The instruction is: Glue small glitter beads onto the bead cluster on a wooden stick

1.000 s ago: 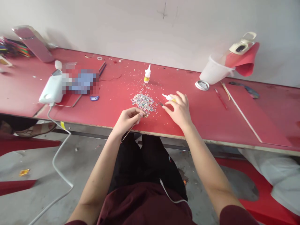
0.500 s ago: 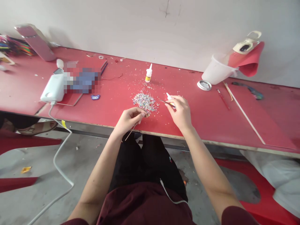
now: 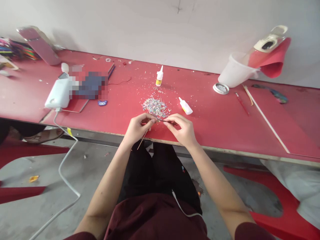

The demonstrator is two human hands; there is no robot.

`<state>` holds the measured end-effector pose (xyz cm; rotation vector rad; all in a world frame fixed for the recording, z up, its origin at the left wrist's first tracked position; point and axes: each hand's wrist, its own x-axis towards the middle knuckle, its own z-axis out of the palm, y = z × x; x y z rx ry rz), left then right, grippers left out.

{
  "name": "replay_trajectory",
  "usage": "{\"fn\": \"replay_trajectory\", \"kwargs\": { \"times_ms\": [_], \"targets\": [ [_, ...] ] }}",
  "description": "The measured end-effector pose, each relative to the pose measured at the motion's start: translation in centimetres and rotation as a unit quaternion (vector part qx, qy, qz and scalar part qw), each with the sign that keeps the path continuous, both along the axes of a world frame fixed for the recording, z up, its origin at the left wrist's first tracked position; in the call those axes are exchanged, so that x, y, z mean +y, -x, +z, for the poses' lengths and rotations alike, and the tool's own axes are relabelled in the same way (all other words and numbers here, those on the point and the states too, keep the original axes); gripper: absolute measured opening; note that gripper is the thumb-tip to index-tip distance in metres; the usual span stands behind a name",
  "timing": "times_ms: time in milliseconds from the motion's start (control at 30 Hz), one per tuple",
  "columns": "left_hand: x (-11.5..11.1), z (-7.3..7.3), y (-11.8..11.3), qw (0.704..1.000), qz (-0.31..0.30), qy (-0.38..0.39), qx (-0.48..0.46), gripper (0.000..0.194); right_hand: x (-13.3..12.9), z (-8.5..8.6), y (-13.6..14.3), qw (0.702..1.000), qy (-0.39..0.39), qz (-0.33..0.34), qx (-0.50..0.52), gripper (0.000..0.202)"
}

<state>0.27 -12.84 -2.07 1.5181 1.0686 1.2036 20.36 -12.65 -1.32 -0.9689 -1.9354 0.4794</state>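
My left hand [image 3: 140, 128] pinches a thin tan stick [image 3: 142, 140] that slants down past the table edge; a small piece at its fingertips is too small to make out. My right hand [image 3: 181, 129] is closed on dark tweezers [image 3: 163, 120], whose tip meets the left fingertips. Just beyond both hands lies a pile of small multicoloured bits [image 3: 154, 106]. A white glue bottle with a yellow label [image 3: 186, 106] lies on its side beyond my right hand, and another glue bottle [image 3: 159, 78] stands upright behind the pile.
At the left are a white power bank [image 3: 58, 95] with a cable, a pink bottle [image 3: 41, 48] and a small blue trinket [image 3: 102, 103]. To the right stand a translucent cup [image 3: 233, 71], a round tin of pale bits [image 3: 221, 88] and a red pen [image 3: 242, 104].
My right hand has moved left with the tweezers, from beside the lying glue bottle to my left fingertips. That bottle now shows whole. My left hand has barely moved. The view has shifted slightly.
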Motion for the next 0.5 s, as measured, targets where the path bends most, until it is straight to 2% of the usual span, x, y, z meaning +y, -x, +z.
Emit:
{"fn": "replay_trajectory", "kwargs": {
  "times_ms": [500],
  "targets": [
    [0.06,-0.35,-0.1,1.0,0.006,-0.016,0.023,0.011,0.04,-0.1,-0.06,1.0,-0.006,0.0,-0.012,0.009]
  ]
}}
